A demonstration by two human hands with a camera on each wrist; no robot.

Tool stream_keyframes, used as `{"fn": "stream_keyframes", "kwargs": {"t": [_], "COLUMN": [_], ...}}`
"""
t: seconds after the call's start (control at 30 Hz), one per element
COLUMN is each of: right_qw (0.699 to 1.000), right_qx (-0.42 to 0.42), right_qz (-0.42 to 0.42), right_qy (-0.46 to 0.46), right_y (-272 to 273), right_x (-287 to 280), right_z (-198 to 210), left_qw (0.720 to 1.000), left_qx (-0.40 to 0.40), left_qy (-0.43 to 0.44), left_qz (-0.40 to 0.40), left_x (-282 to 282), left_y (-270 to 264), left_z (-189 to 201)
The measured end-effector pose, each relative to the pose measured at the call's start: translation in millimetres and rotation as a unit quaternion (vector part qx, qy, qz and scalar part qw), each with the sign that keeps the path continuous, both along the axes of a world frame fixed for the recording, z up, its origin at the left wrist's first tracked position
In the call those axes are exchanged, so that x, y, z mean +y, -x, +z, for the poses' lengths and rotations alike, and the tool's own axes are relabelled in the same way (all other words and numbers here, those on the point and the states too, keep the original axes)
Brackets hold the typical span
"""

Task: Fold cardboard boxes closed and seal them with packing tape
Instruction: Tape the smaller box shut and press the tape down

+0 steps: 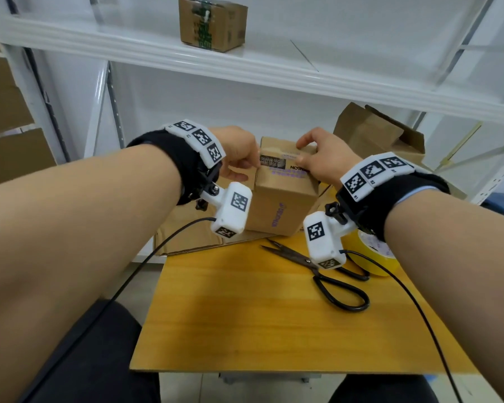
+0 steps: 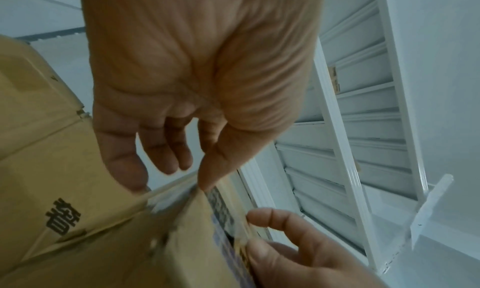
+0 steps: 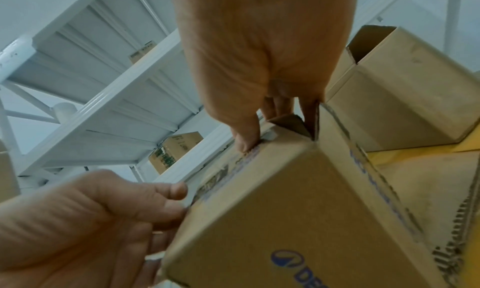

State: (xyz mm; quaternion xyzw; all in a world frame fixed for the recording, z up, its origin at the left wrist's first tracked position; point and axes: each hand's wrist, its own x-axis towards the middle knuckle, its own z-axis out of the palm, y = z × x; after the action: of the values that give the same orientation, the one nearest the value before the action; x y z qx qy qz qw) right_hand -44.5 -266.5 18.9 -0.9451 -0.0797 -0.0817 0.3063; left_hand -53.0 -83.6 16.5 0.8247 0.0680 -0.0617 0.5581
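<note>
Head view – box [image 1: 285,196]: seen at frame centre, stood on flattened cardboard [image 1: 192,237] at the far edge of the table [image 1: 245,315]; its top flaps are folded down.
Head view – left hand [image 1: 236,152]: placed at the box's upper left corner, thumb on the near side, fingers curled over the top edge.
Head view – right hand [image 1: 323,158]: set on the box's upper right corner, a flap edge pinched between thumb and forefinger.
Head view – tape [image 1: 373,254]: a yellow roll lying at right of the table, partly hidden by the right wrist.
Head view – scissors [image 1: 326,271]: laid open on the table, just left of the tape.
Head view – other boxes: an open box [image 1: 378,135] is seen behind at right; a taped box [image 1: 213,23] is stood on the shelf [image 1: 274,65] at top.

Left wrist view – left hand [image 2: 197,83]: thumb tip pressed on the box [image 2: 103,231] top corner; the other fingers hang loosely curled behind the edge.
Left wrist view – right hand [image 2: 298,251]: seen lower right, its fingers closed on the far flap edge.

Right wrist view – right hand [image 3: 259,66]: thumb pressed on the top edge of the box [image 3: 285,210], fingers tucked inside the corner gap, the flap pinched between them.
Right wrist view – left hand [image 3: 91,220]: seen lower left, fingertips touching the box's corner.
</note>
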Motion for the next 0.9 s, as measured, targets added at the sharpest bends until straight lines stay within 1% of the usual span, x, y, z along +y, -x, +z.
{"fn": "stream_keyframes", "kwargs": {"t": [0.07,0.1,0.13,0.2,0.27,0.4,0.47,0.6,0.67,0.77,0.9], "right_qw": [1.0,1.0,1.0,0.998,0.996,0.99,0.987,0.98,0.977,0.975,0.981], "right_qx": [0.003,0.003,-0.001,-0.008,-0.02,-0.026,-0.028,-0.04,-0.047,-0.054,-0.107], "right_qz": [0.011,0.019,0.028,0.054,0.083,0.136,0.155,0.187,0.198,0.203,0.155], "right_qy": [-0.008,-0.01,-0.012,-0.016,-0.004,0.022,0.024,0.052,0.062,0.073,0.051], "right_y": [0,-1,-2,-1,-1,1,2,2,2,1,1], "right_x": [-1,-1,-1,0,4,11,14,27,33,39,47], "right_z": [1,2,2,3,5,11,13,18,19,16,13], "left_qw": [0.996,0.994,0.994,0.995,0.995,0.989,0.986,0.972,0.969,0.97,0.981], "left_qx": [-0.041,-0.052,-0.056,-0.054,-0.042,0.002,0.01,-0.033,-0.051,-0.052,-0.034], "left_qy": [-0.071,-0.089,-0.088,-0.057,-0.039,-0.075,-0.073,-0.089,-0.078,-0.056,-0.061], "left_qz": [-0.018,-0.025,-0.039,-0.066,-0.077,-0.126,-0.152,-0.213,-0.229,-0.231,-0.182], "left_x": [3,3,2,1,1,13,19,22,24,30,40], "left_y": [-5,-7,-7,-7,-7,-3,1,8,10,11,10], "left_z": [2,3,3,3,4,10,12,15,14,9,4]}}
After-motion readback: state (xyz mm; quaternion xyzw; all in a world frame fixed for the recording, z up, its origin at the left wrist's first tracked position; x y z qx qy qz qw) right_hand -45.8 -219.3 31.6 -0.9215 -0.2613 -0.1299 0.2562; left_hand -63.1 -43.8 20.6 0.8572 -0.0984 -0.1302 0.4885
